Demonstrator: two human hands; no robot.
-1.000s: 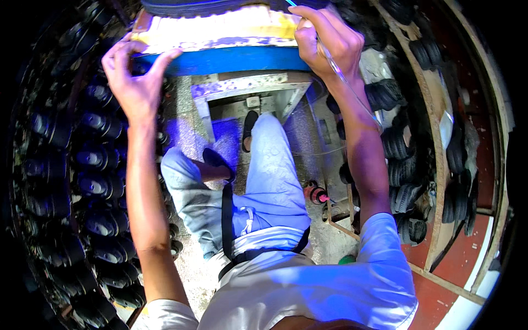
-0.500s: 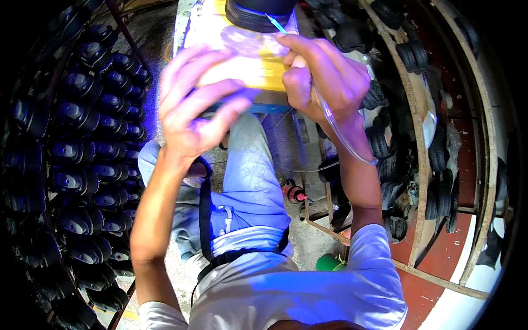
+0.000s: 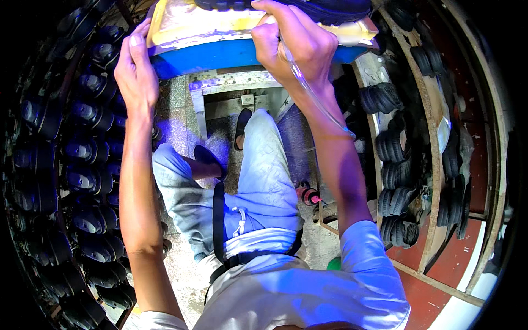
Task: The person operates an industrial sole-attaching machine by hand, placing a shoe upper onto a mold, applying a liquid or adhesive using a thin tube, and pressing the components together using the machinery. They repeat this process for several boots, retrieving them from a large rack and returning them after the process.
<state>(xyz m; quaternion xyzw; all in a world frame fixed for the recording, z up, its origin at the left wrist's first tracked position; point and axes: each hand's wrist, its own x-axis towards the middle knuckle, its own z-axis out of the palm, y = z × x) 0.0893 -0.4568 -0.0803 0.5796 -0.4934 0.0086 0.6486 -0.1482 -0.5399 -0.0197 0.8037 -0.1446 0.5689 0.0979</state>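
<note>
At the top of the view is a board (image 3: 198, 58) with a glue-smeared yellow-white top and a blue side. My left hand (image 3: 137, 71) grips its left end, thumb along the near side. A black shoe (image 3: 341, 10), partly cut off by the upper edge, lies across the board. Close to the shoe, my right hand (image 3: 300, 47) is closed around a slim pen-like applicator, mostly hidden by the fingers. From it a clear thin tube (image 3: 316, 102) runs back along my right wrist.
A pale stand (image 3: 220, 83) is under the board. Racks of dark shoe lasts (image 3: 91, 179) rise on the left. On the right, a metal-framed rack (image 3: 434, 192) holds several black soles (image 3: 393, 165). A red-capped bottle (image 3: 309, 195) stands low near my right leg.
The board has turned so its long blue side faces me. My left hand went from hovering above it to gripping its left end. My right hand shifted left and upward with the applicator.
</note>
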